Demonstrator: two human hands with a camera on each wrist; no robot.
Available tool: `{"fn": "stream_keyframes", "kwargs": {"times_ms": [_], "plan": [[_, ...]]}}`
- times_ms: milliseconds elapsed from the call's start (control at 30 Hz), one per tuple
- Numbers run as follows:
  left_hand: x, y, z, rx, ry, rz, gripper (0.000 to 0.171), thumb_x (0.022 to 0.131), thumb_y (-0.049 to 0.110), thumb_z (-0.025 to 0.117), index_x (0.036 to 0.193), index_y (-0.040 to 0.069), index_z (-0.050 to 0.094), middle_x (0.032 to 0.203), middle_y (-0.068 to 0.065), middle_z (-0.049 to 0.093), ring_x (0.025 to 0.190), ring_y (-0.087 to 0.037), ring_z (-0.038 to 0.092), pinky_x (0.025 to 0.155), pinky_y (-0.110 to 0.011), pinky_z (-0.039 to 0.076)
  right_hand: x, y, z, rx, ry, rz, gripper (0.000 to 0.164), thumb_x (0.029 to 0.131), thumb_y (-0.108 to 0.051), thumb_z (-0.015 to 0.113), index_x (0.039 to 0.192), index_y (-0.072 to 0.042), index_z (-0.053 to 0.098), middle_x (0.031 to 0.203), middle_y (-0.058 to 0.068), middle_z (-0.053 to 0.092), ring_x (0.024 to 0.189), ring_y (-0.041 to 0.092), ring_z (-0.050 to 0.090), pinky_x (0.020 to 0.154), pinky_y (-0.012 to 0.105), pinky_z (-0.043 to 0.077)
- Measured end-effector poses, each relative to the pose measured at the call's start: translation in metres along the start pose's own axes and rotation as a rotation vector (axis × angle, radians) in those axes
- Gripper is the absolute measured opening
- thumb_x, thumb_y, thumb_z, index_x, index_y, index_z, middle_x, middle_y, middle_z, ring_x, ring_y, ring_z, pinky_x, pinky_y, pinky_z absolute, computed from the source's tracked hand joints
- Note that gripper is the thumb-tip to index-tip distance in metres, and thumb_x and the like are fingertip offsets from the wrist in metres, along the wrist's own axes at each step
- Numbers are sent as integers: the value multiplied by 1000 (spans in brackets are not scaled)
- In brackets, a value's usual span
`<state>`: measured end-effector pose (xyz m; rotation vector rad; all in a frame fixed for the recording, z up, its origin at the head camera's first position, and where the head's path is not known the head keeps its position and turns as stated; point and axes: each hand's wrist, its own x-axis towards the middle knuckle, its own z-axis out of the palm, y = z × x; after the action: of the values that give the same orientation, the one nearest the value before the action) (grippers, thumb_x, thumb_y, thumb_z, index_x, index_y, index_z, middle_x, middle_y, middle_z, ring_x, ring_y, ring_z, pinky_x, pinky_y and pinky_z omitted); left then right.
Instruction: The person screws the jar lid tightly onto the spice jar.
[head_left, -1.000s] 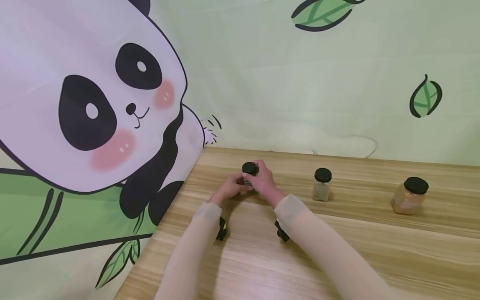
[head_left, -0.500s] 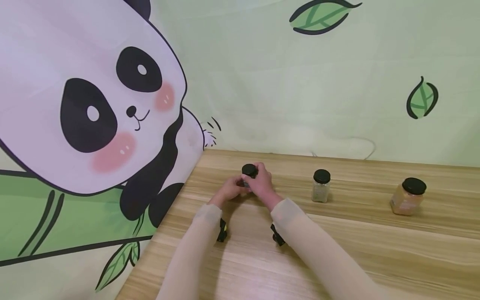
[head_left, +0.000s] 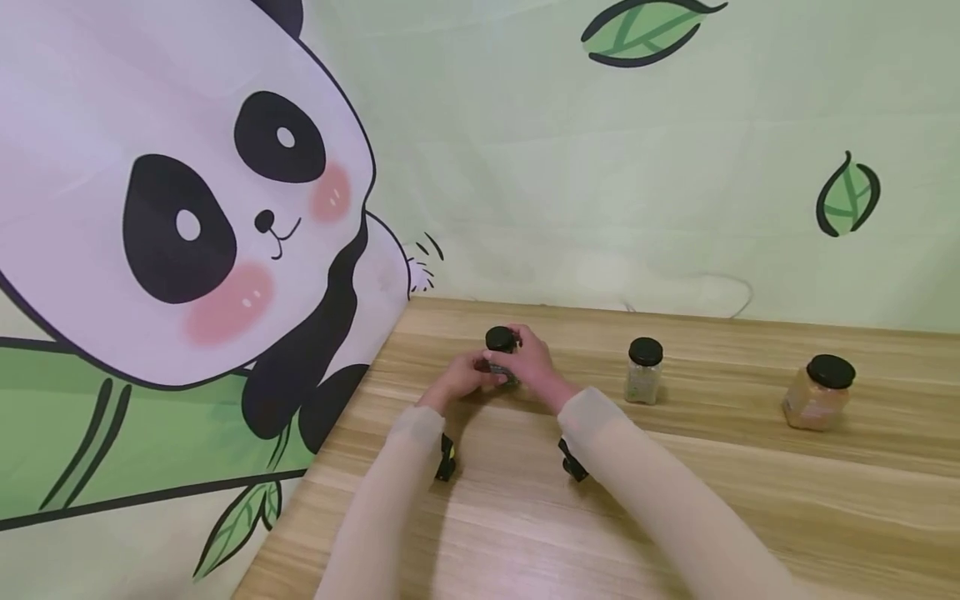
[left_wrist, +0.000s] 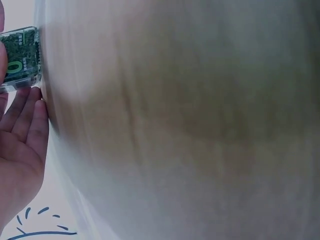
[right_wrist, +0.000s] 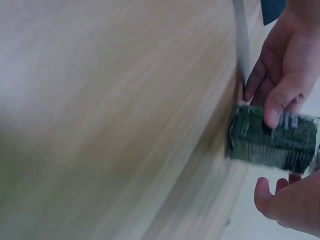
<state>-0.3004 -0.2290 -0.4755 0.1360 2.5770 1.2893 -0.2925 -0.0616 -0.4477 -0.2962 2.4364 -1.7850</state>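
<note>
A clear square jar of dark green herb-like flakes (right_wrist: 275, 142) with a black lid (head_left: 500, 338) stands at the back left of the table, between both hands. My left hand (head_left: 461, 377) grips its lower body; in the right wrist view the left thumb (right_wrist: 277, 102) lies across the jar's front. From the right, my right hand (head_left: 531, 360) holds the jar's upper part, its fingers behind the lid and its thumb in front. The left wrist view shows the left hand (left_wrist: 22, 155) beside the jar's base, close to the table surface.
A black-lidded jar with pale contents (head_left: 642, 379) stands to the right of the hands. Farther right is a wider black-lidded jar with orange-pink contents (head_left: 813, 404). A panda-printed backdrop (head_left: 360, 250) borders the wooden table (head_left: 510, 517) on the left and behind.
My right wrist and forearm shift slightly left, then back to the right. Both hands stay around the jar, which keeps about the same place.
</note>
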Motion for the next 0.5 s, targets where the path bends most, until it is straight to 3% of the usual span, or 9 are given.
{"fn": "stream_keyframes", "kwargs": {"times_ms": [167, 500], "plan": [[3, 2, -1, -14, -14, -28, 45, 96, 20, 72, 138, 7, 61, 138, -19, 66, 131, -34, 59, 120, -51, 40, -3, 2, -22, -73, -81, -17, 64, 94, -23, 73, 147, 1, 46, 148, 27, 52, 140, 44, 47, 115, 57, 43], [2, 2, -3, -15, -16, -46, 57, 93, 22, 75, 145, 7, 56, 145, -19, 62, 141, -38, 53, 125, -51, 33, -27, -5, -56, -139, -174, -10, 47, 98, -19, 67, 135, 7, 54, 141, 29, 57, 126, 41, 55, 107, 50, 50]]}}
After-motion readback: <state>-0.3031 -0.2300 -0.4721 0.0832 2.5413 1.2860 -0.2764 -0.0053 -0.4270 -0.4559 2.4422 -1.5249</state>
